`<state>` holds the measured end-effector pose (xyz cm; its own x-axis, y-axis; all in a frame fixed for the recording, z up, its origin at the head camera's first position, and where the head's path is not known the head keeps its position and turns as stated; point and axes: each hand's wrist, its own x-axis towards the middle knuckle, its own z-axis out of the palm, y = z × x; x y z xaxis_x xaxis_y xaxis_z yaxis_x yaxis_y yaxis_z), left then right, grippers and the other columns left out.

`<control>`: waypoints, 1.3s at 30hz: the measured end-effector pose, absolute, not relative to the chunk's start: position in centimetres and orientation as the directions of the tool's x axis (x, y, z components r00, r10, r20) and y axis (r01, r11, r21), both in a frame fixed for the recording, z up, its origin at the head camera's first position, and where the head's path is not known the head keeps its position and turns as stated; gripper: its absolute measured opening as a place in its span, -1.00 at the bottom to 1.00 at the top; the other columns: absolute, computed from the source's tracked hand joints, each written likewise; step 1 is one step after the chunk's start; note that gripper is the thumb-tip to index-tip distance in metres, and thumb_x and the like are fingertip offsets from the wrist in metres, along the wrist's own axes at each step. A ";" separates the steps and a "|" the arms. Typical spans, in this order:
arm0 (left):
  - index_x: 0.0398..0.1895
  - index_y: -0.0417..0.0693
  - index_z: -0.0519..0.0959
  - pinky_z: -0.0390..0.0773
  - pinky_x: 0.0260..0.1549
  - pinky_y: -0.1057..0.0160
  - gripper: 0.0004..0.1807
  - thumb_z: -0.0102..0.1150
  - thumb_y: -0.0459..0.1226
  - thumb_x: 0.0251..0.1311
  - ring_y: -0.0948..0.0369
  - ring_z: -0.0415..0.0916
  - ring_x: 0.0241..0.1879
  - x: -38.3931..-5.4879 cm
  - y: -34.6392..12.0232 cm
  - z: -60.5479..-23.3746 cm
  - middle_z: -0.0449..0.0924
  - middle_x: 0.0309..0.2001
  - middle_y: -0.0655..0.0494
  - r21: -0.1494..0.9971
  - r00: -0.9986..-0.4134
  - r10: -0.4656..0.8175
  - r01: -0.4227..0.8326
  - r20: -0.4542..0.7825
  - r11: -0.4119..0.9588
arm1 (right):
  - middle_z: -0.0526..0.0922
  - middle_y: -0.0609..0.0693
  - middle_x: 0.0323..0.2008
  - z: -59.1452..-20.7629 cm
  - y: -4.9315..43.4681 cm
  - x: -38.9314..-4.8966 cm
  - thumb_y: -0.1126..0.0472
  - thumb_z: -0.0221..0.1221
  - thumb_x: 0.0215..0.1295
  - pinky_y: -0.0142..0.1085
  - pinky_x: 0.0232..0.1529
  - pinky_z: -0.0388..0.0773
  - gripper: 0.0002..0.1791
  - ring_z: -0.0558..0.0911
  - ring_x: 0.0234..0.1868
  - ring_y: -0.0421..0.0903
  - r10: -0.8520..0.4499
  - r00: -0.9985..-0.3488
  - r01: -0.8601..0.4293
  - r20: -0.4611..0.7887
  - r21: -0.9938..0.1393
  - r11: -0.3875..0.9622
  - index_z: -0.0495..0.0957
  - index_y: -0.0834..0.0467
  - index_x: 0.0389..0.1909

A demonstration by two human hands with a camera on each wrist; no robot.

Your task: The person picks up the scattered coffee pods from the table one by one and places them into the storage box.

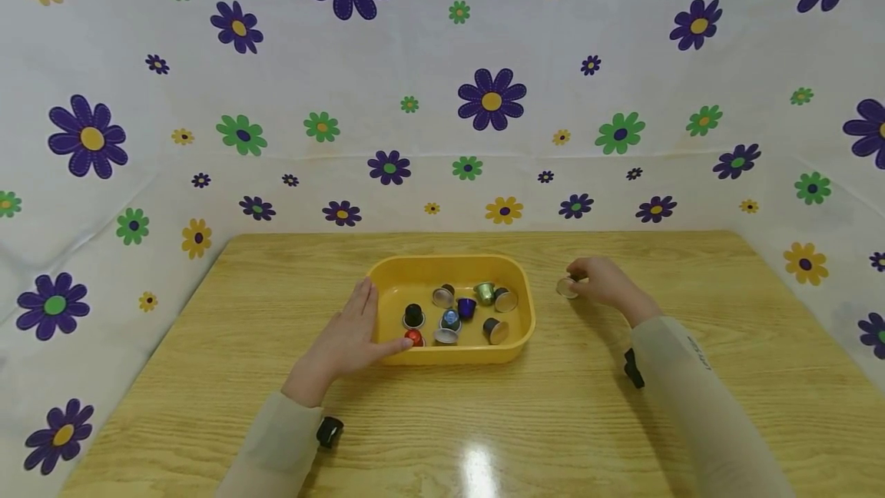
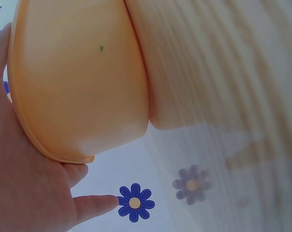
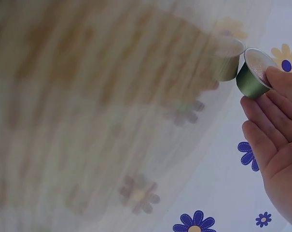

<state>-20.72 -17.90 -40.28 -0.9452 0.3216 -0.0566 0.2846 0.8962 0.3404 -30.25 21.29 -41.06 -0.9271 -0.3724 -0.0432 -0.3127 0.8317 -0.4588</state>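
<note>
My right hand pinches a coffee capsule just to the right of the yellow tray. In the right wrist view the capsule is dark green with a pale foil lid; the thumb lies on the lid and the fingers are at its body. It is tilted and low over the table, its reflection beside it. My left hand rests against the tray's left end, fingers straight along the side, thumb over the front rim. In the left wrist view the palm lies along the tray's rim.
Inside the tray lie several more capsules: a red one, a black one, a light green one, a purple one and a blue one among them. A flowered cloth encloses the wooden table at the back and sides.
</note>
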 end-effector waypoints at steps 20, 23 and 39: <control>0.31 -0.39 -0.22 0.00 0.11 -0.17 0.22 -0.20 0.42 -0.11 -0.03 -0.40 0.32 -20.8 -18.0 -40.3 -0.39 0.35 -0.21 0.339 -0.946 0.319 0.285 -0.050 0.897 | 0.54 0.27 -0.14 -38.1 20.6 -29.6 0.27 0.11 0.19 0.00 -0.05 0.38 -0.63 0.49 -0.09 0.17 -0.423 -0.901 -0.413 0.095 -0.481 0.773 0.44 0.44 -0.05; 0.31 -0.40 -0.22 -0.01 0.11 -0.18 0.22 -0.20 0.42 -0.11 -0.03 -0.40 0.32 -20.8 -18.0 -40.3 -0.39 0.35 -0.21 0.341 -0.945 0.322 0.288 -0.047 0.895 | 0.54 0.24 -0.13 -37.4 20.1 -29.3 0.26 0.12 0.19 -0.01 -0.04 0.37 -0.64 0.48 -0.07 0.16 -0.425 -0.899 -0.420 0.101 -0.470 0.776 0.45 0.40 -0.05; 0.31 -0.40 -0.22 0.00 0.11 -0.18 0.23 -0.18 0.42 -0.11 -0.04 -0.38 0.32 -20.8 -17.9 -40.4 -0.37 0.35 -0.23 0.342 -0.947 0.318 0.285 -0.042 0.895 | 0.57 0.12 -0.12 -36.0 15.0 -27.9 0.21 0.16 0.16 -0.12 -0.04 0.41 -0.65 0.50 -0.06 0.05 -0.524 -0.846 -0.514 0.101 -0.416 0.750 0.49 0.28 -0.05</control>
<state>-20.79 -17.91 -40.43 -0.9471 0.3181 -0.0423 0.2854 0.8953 0.3421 -27.89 14.98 -35.99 -0.8457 -0.5240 0.1010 -0.5143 0.7498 -0.4163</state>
